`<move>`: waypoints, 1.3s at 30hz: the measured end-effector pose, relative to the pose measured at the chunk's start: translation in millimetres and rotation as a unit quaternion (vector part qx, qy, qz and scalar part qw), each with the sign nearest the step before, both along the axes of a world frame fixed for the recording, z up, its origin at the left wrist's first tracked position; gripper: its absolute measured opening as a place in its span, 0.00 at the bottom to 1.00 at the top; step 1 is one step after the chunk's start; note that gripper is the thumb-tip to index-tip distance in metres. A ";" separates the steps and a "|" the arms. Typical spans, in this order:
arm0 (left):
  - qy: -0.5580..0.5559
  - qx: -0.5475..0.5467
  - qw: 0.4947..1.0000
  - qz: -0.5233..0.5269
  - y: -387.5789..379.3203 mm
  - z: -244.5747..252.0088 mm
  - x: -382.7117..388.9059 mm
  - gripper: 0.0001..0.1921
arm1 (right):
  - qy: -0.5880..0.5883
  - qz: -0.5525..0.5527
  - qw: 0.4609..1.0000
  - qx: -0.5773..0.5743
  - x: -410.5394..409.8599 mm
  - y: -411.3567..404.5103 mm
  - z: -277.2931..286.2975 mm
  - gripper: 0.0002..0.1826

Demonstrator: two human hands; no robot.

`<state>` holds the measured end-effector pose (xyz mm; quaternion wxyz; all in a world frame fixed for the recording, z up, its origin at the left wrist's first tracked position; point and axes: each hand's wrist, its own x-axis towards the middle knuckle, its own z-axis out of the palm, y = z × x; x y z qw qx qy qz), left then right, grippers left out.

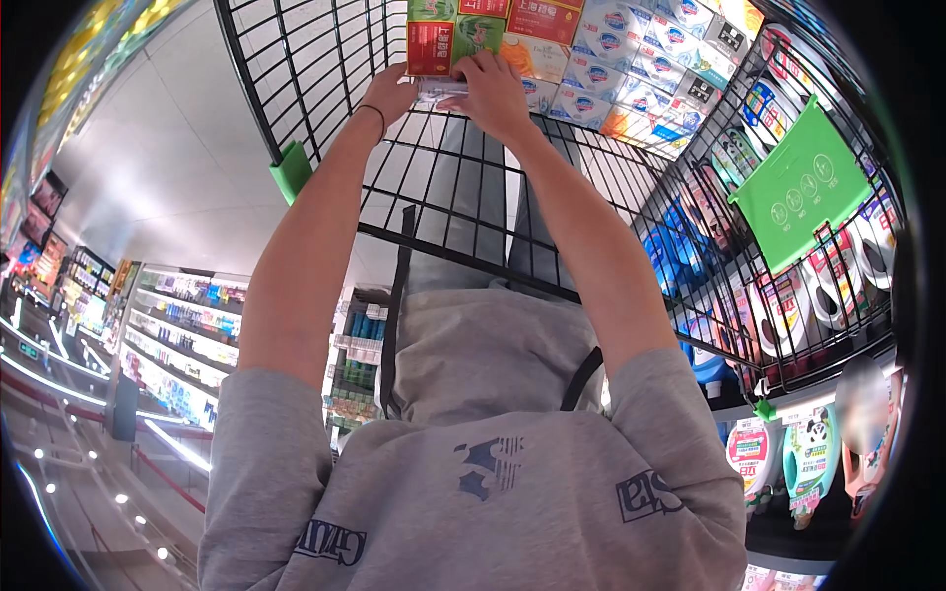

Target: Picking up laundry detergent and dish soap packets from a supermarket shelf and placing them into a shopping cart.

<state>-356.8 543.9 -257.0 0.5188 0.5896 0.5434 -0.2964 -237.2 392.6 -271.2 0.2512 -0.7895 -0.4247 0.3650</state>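
Note:
Both my hands are at the near edge of a layer of soap boxes in a black wire shopping cart (473, 159). A pale, narrow box (442, 90) lies between them. My left hand (392, 92), with a dark band at the wrist, holds its left end. My right hand (494, 92) has its thumb at the right end, its fingers bent over a green soap box (479, 33). A red soap box (430, 48) adjoins the green one. White Safeguard boxes (584, 103) and an orange-and-white box (536, 57) sit to the right. Fingers partly hide the pale box.
The cart has a green plastic panel (802, 185) at right and a green corner piece (292, 171) at left. Shelves of detergent bottles (809, 451) stand close on the right. Lit store shelves (185, 318) are farther off at left, beyond the pale floor (185, 162).

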 end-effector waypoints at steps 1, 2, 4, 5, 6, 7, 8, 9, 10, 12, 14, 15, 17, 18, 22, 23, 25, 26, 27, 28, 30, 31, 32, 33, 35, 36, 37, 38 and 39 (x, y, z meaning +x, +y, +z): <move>-0.002 -0.026 1.000 -0.013 2.7 0.3 2.1 0.30 | -0.002 0.000 1.000 0.000 3.6 0.4 -2.7 0.28; -0.002 -0.026 1.000 -0.012 3.1 1.0 2.7 0.30 | 0.010 0.011 1.000 -0.009 5.2 -0.1 -4.7 0.28; 0.012 -0.055 0.998 0.024 2.3 1.6 5.3 0.32 | 0.023 0.022 0.999 -0.018 4.5 -0.7 -6.8 0.28; 0.011 -0.054 0.998 0.024 1.6 2.6 8.0 0.32 | 0.014 0.024 0.999 -0.015 5.6 1.0 -8.8 0.28; 0.031 -0.056 0.998 0.012 -0.2 4.5 10.1 0.33 | 0.006 0.026 1.000 -0.012 7.0 1.8 -10.2 0.28; 0.051 -0.058 0.997 0.001 -1.0 5.9 12.9 0.33 | 0.004 0.026 1.000 -0.012 7.9 0.7 -10.5 0.28; 0.048 -0.056 0.997 0.000 -1.8 2.0 9.9 0.33 | 0.023 0.030 0.999 -0.005 8.4 0.3 -9.6 0.27; 0.041 -0.012 0.999 -0.016 -4.9 -1.2 6.4 0.30 | 0.043 0.034 0.999 0.002 10.4 0.1 -9.5 0.26; 0.033 0.031 0.998 -0.032 -5.2 -5.7 4.3 0.28 | 0.039 0.033 0.999 0.003 15.4 0.9 -11.1 0.26; 0.029 0.021 0.999 -0.022 -6.8 -3.5 6.1 0.27 | 0.159 0.060 0.985 -0.031 26.7 -0.8 -7.5 0.21; 0.051 0.008 0.998 -0.030 -6.8 -2.7 6.2 0.27 | 0.171 0.062 0.982 -0.056 36.4 -4.7 -2.1 0.19; 0.041 0.029 0.997 -0.052 -7.7 -3.1 5.4 0.27 | 0.183 0.064 0.978 -0.078 40.3 -5.5 0.1 0.18; 0.077 0.024 0.995 -0.050 -6.9 -3.7 8.9 0.27 | 0.108 0.053 0.992 -0.026 46.2 -10.5 1.9 0.18; 0.114 0.018 0.992 -0.049 -7.4 -3.5 12.8 0.27 | 0.032 0.041 0.998 0.025 48.4 -13.4 0.8 0.18; 0.109 0.030 0.991 -0.066 -7.8 -4.7 11.4 0.28 | -0.029 0.010 0.995 0.098 49.6 -12.3 -2.4 0.18; 0.123 0.030 0.988 -0.085 -8.0 -3.0 12.9 0.29 | 0.016 -0.010 0.997 0.075 50.0 -11.6 -2.4 0.18; 0.139 0.030 0.984 -0.103 -7.5 1.8 14.5 0.29 | 0.063 -0.028 0.996 0.053 48.8 -6.7 -2.7 0.17; 0.178 0.015 0.969 -0.173 -8.9 10.3 22.2 0.29 | 0.051 -0.051 0.996 0.052 49.7 -6.1 -5.1 0.16; 0.215 -0.001 0.946 -0.243 -8.9 20.8 29.5 0.29 | 0.041 -0.074 0.995 0.051 50.9 -6.0 -6.1 0.15; 0.215 -0.002 0.946 -0.242 -6.2 34.1 33.7 0.29 | 0.040 -0.074 0.995 0.050 52.6 -7.4 -5.9 0.15; 0.160 -0.007 0.915 -0.370 -3.3 73.0 48.3 0.31 | 0.049 -0.075 0.995 0.045 64.7 -13.5 4.0 0.13; 0.136 0.031 0.907 -0.398 -5.0 93.8 54.3 0.31 | 0.045 -0.075 0.995 0.042 73.4 -18.9 11.4 0.13; 0.113 0.072 0.897 -0.422 -7.8 114.8 55.7 0.30 | 0.099 -0.072 0.992 0.020 83.9 -24.4 20.6 0.12; 0.110 0.072 0.898 -0.421 -11.9 133.1 51.2 0.30 | 0.152 -0.069 0.986 -0.001 94.3 -29.7 29.3 0.11; 0.051 0.142 0.847 -0.511 -15.2 166.9 36.6 0.29 | 0.156 -0.062 0.986 -0.002 112.4 -40.3 44.4 0.10; 0.047 0.143 0.848 -0.508 -16.7 174.5 23.3 0.29 | 0.160 -0.058 0.985 -0.005 122.0 -48.5 49.8 0.10; 0.037 0.124 0.824 -0.552 -19.1 177.8 5.8 0.27 | 0.145 -0.046 0.988 -0.009 132.3 -57.3 56.1 0.10; 0.024 0.107 0.796 -0.595 -20.2 178.9 -1.1 0.26 | 0.128 -0.035 0.991 -0.014 144.7 -66.2 64.4 0.09; 0.022 0.109 0.798 -0.592 -19.5 180.5 -0.5 0.26 | 0.140 -0.041 0.988 -0.040 153.6 -72.4 70.4 0.09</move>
